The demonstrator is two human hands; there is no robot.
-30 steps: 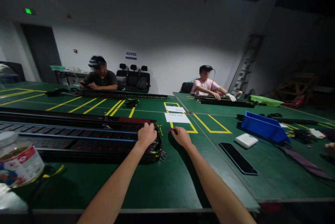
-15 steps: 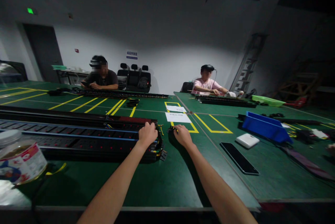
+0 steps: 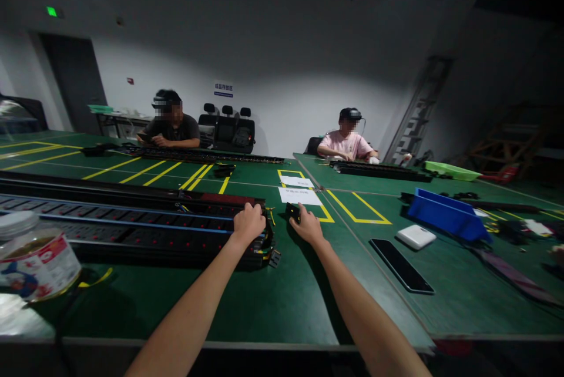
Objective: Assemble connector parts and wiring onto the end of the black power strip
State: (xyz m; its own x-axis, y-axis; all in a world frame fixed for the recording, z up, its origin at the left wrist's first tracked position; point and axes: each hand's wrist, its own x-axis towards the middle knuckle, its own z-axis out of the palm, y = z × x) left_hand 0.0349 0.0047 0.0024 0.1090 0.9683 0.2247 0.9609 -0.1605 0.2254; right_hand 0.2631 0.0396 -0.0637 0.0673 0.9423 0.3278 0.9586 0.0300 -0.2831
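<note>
green table (image 3: 304, 312): carries all the work; the long black strip assembly (image 3: 167, 242) lies along its near edge, running in from the left, its right end around the middle.
left hand (image 3: 250, 223): curled over the right end of the assembly, knuckles up; the grip looks narrow, but i can't tell whether the fingers pinch anything beneath.
right hand (image 3: 307, 228): just beside that end, its grip narrow, thumb and fingers seeming to hold a small black piece (image 3: 292, 211).
small black piece: between the right fingertips and the assembly's end, apart from the end, on the near side of the paper sheets (image 3: 299, 196); whether it touches the table is unclear.
wires (image 3: 267, 248): loose at the assembly's end, with a grey connector (image 3: 274, 258) by the near corner.
step in hand: probably steadying the assembly with the left while the right handles or turns the piece.
next move's demands: i judge a steady left hand, a light pinch on the piece, its facing checked, and the wires kept from snagging.
around: phone (image 3: 402, 267) and white case (image 3: 416, 236) towards the near right, blue bin (image 3: 445, 215) beyond them; jar (image 3: 39, 265) by the near left corner of the view.
</note>
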